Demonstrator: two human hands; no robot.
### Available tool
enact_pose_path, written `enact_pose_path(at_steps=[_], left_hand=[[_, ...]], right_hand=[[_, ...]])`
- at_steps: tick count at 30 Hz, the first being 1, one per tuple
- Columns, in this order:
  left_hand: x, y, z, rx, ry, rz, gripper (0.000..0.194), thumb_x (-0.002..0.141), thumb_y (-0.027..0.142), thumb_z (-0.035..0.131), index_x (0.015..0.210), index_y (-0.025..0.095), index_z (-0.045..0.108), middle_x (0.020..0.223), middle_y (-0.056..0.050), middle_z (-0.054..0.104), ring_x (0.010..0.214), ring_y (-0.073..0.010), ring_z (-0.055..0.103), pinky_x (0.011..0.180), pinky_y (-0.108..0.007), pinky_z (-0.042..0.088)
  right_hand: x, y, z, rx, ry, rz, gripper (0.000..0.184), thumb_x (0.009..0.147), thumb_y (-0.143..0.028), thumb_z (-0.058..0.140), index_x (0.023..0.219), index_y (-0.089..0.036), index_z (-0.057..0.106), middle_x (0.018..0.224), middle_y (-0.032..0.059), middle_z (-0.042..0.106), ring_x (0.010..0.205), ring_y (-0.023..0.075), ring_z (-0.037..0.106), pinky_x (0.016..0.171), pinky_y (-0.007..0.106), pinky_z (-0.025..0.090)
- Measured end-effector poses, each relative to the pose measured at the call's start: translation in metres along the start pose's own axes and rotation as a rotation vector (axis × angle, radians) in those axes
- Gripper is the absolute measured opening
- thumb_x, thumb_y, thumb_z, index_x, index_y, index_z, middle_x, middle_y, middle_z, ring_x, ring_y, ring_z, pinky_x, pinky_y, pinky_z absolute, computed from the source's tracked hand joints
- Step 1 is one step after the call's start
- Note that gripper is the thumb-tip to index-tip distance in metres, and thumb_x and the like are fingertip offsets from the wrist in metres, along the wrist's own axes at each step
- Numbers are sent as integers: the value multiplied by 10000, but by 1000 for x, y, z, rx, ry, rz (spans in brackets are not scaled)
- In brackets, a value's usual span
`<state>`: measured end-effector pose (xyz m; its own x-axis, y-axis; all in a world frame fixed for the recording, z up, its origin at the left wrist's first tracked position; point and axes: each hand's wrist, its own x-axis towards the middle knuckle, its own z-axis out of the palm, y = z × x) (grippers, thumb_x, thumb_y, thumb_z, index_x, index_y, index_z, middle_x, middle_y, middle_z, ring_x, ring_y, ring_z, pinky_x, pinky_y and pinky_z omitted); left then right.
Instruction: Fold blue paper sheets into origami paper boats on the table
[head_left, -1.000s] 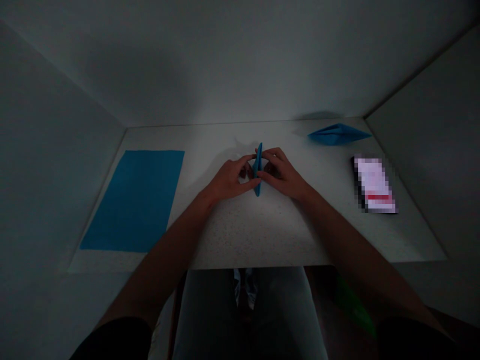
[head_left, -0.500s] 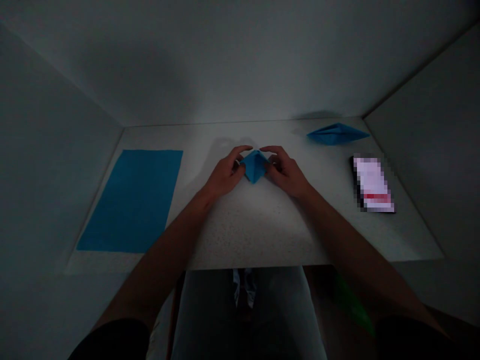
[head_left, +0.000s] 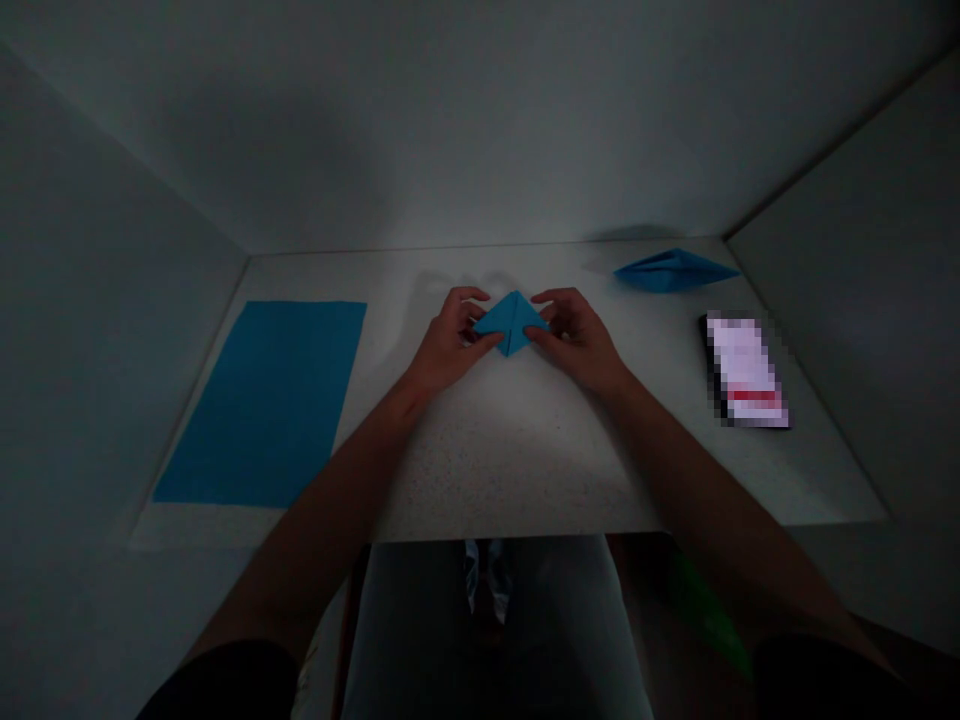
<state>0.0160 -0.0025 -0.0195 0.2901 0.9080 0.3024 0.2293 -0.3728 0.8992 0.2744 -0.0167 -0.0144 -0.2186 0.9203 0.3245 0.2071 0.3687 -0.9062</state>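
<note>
Between my hands, at the middle of the white table, is a small piece of folded blue paper [head_left: 513, 322], diamond-shaped with a seam down its centre. My left hand [head_left: 452, 338] pinches its left corner, thumb on the front face and fingers behind. On the opposite corner, my right hand [head_left: 576, 337] grips in the same way, its index finger curved above the paper. The fingers behind the paper are partly hidden.
A flat blue sheet [head_left: 270, 400] lies on the table's left side. At the back right rests a folded blue paper boat [head_left: 675, 272]. A phone [head_left: 746, 370] with a lit, blurred screen lies nearer on the right. Walls enclose the table [head_left: 487, 470] at the back and sides.
The folded paper has gone from a narrower, partly opened form to a wider, flatter diamond. My thumbs have moved onto its front face, and my hands have shifted slightly.
</note>
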Motion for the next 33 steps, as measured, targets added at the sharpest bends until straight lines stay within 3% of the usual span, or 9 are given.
enact_pose_path(at_steps=[2,4,7,12,15,20,27,30,33], left_hand=[[0,1,-1,51,-18,-1,477,931,422,839,1344,255,669,993,-2,776,804,-146,701,744,-273,578],[1,3,-2,118,-24,8,305,1017,482,750,1197,237,761,975,-28,788,835,-163,707,765,-293,577],[3,7,-3,166,-9,36,357,1097,527,640,1011,226,812,946,-51,784,870,-184,719,754,-305,569],[4,10,-4,130,46,114,374,1103,553,671,960,243,822,961,-54,773,888,-188,724,808,-332,598],[4,9,-4,94,114,137,426,1110,606,652,943,237,781,973,-58,765,902,-189,724,840,-344,615],[5,-2,-2,29,240,31,548,1078,777,605,951,243,622,878,-23,686,835,-175,694,791,-321,614],[14,-22,-1,-112,289,32,577,1084,851,492,1074,275,475,957,-2,628,849,-168,762,807,-335,679],[14,-21,-2,-117,296,42,584,1071,853,529,1108,270,521,984,-20,673,905,-182,780,830,-335,686],[11,-13,-2,-152,288,47,650,945,859,740,1123,245,622,979,-36,745,913,-194,779,832,-331,675]], right_hand=[[1,0,0,-2,-8,14,550,929,-592,906,1344,-294,702,894,-28,671,649,125,528,576,271,423],[1,-1,0,-37,-19,27,489,944,-645,877,1225,-268,743,853,-26,674,638,122,506,577,273,414],[2,-1,0,-77,-14,34,489,984,-723,802,989,-237,746,777,-15,660,634,123,486,582,279,399],[2,4,-1,-30,48,56,511,968,-756,807,947,-253,721,676,-35,559,598,131,462,559,291,365],[4,6,-2,11,83,55,512,964,-759,815,947,-259,704,717,-25,576,616,137,493,569,293,413],[9,8,-7,88,168,39,553,968,-790,799,962,-272,608,813,-23,600,622,131,570,589,292,527],[11,15,-12,101,201,40,534,1020,-802,724,1135,-309,558,908,-32,648,530,95,552,488,254,505],[10,12,-9,153,198,18,521,1028,-780,732,1184,-315,555,973,-30,693,491,73,528,454,245,492],[8,5,-5,190,202,42,536,1005,-783,761,1152,-308,562,910,-43,678,478,73,524,447,239,488]])
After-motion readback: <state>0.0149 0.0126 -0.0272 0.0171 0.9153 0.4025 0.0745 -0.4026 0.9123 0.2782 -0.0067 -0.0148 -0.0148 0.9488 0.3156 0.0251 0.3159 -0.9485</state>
